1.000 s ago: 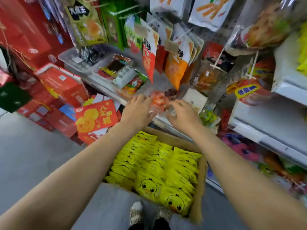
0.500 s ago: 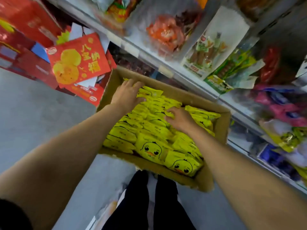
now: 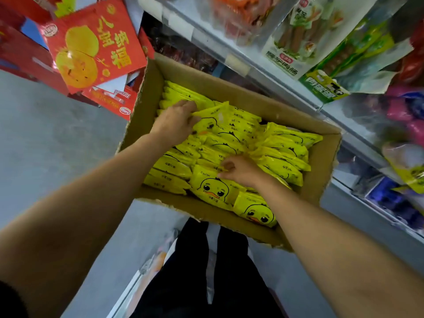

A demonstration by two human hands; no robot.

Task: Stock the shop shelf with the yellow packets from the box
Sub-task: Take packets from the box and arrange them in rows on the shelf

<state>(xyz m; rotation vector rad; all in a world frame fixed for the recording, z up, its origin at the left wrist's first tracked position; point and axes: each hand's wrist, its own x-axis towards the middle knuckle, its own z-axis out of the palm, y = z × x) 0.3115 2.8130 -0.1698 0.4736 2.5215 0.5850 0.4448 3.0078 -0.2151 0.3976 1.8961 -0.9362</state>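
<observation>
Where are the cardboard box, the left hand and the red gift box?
cardboard box (image 3: 257,97): head view, far inner wall.
left hand (image 3: 175,122): head view, back of hand.
red gift box (image 3: 91,44): head view, printed front.

red gift box (image 3: 91,47), sausage packs (image 3: 296,40), grey floor (image 3: 57,145)

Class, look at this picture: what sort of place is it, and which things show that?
Most likely a small shop aisle: a shelf of bagged snacks, and an open box of yellow packets for stocking.
</observation>
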